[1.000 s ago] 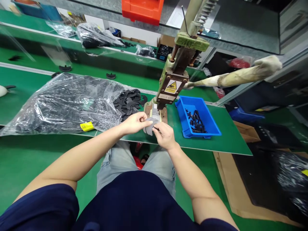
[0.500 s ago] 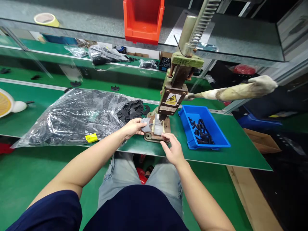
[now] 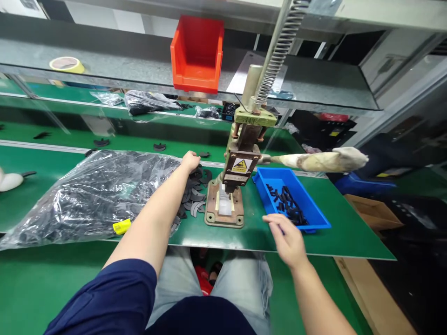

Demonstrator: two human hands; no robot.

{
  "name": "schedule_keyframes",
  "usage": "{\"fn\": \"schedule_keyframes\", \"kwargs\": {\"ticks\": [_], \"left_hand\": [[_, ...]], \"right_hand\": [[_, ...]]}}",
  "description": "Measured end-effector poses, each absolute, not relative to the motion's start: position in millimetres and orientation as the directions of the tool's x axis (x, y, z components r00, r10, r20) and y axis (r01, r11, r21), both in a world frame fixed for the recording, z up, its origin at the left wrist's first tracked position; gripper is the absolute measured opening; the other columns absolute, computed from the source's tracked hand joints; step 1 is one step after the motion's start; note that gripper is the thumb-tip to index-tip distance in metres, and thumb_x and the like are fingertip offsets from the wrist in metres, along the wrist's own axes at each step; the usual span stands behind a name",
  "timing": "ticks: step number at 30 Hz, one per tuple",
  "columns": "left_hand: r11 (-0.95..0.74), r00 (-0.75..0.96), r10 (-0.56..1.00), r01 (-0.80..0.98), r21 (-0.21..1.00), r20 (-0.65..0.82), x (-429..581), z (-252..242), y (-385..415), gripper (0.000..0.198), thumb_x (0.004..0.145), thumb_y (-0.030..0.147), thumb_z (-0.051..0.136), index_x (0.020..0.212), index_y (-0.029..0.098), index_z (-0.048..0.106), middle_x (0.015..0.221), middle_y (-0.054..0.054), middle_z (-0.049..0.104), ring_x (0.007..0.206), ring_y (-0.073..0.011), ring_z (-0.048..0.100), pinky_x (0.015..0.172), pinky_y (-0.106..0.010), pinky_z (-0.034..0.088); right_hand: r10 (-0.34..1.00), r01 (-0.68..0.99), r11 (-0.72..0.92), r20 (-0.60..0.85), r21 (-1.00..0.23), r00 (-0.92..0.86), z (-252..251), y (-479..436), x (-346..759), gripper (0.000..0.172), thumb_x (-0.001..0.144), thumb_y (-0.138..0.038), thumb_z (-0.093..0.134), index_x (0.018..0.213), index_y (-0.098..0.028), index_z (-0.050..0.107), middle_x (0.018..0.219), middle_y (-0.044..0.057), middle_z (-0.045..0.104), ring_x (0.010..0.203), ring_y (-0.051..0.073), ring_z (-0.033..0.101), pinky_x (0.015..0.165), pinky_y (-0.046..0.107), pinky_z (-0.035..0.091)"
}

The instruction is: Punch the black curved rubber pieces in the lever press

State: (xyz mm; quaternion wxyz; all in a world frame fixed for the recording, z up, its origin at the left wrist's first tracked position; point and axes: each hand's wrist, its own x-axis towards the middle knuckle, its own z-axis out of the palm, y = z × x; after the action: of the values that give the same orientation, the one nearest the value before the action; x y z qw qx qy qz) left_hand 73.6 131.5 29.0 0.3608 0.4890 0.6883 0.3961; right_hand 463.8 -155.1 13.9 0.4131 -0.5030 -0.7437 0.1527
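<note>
My left hand (image 3: pixel 191 160) reaches over the far side of a pile of dark curved plastic pieces (image 3: pixel 197 197) spilling from a clear bag (image 3: pixel 94 190). Its fingers point away and are mostly hidden. Just beyond it, one curved piece (image 3: pixel 204 154) lies by the back edge of the table. My right hand (image 3: pixel 286 237) hovers in front of the blue bin (image 3: pixel 316 218), thumb and fingers pressed together; whatever they may pinch is too small to make out. Between my hands stands a lever press (image 3: pixel 240 172), with a pale translucent block (image 3: pixel 225 205) on its base.
The press's wrapped lever (image 3: pixel 321 160) sticks out to the right above the bin, which holds small black pieces (image 3: pixel 288 202). An orange bin (image 3: pixel 197 60) and a tape roll (image 3: pixel 66 65) sit on the shelf. More curved pieces (image 3: pixel 159 147) lie behind the table.
My left hand has moved from the press base to the back of the pile; a curved piece now lies beyond it. My right hand has withdrawn rightward toward the blue bin. The view has shifted.
</note>
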Motion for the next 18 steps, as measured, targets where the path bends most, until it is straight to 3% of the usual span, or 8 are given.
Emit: {"fn": "schedule_keyframes", "kwargs": {"ticks": [2,4,8,13,18], "left_hand": [[0.158,-0.245,0.969,0.477,0.865,-0.042,60,25,125,0.036,0.082,0.009,0.079,0.115,0.019,0.07,0.137,-0.016,0.071,0.141,-0.0321,0.06,0.124,-0.042,0.043],[0.079,-0.182,0.982,0.621,0.78,0.046,46,22,116,0.04,0.08,0.005,0.076,0.117,0.018,0.073,0.145,-0.017,0.063,0.14,-0.031,0.059,0.127,-0.039,0.04],[-0.044,-0.045,0.984,0.876,0.481,0.172,21,22,103,0.039,0.085,0.014,0.078,0.124,0.016,0.073,0.143,-0.018,0.055,0.131,-0.0289,0.062,0.121,-0.035,0.045],[-0.011,-0.053,0.985,0.929,0.369,0.164,4,22,94,0.029,0.098,0.041,0.07,0.115,0.018,0.074,0.125,-0.016,0.068,0.122,-0.0303,0.066,0.111,-0.038,0.049],[-0.11,0.093,0.993,0.959,0.262,0.077,14,18,102,0.045,0.103,0.048,0.058,0.131,0.017,0.073,0.139,-0.018,0.07,0.13,-0.0309,0.066,0.115,-0.037,0.046]], "right_hand": [[0.928,0.739,0.281,0.369,-0.613,-0.047,17,-136,498,0.04,0.108,-0.045,0.043,0.115,-0.024,0.076,0.118,0.011,0.08,0.112,0.025,0.076,0.104,0.043,0.062],[0.969,0.843,0.108,0.246,-0.528,0.029,19,-112,530,0.048,0.108,-0.05,0.036,0.121,-0.024,0.074,0.125,0.013,0.079,0.117,0.027,0.075,0.107,0.044,0.061],[0.995,0.929,-0.055,0.06,-0.367,0.083,17,-62,578,0.047,0.093,-0.051,0.061,0.126,-0.02,0.073,0.129,0.017,0.078,0.115,0.033,0.074,0.107,0.05,0.059],[0.977,0.983,-0.078,-0.208,-0.164,0.042,3,-26,599,0.069,0.065,-0.049,0.09,0.126,-0.021,0.073,0.129,0.016,0.077,0.115,0.033,0.075,0.103,0.044,0.059],[0.935,0.997,-0.013,-0.354,-0.078,-0.016,-7,-15,588,0.066,0.063,-0.045,0.092,0.122,-0.025,0.072,0.119,0.011,0.079,0.104,0.028,0.077,0.091,0.038,0.059]]}}
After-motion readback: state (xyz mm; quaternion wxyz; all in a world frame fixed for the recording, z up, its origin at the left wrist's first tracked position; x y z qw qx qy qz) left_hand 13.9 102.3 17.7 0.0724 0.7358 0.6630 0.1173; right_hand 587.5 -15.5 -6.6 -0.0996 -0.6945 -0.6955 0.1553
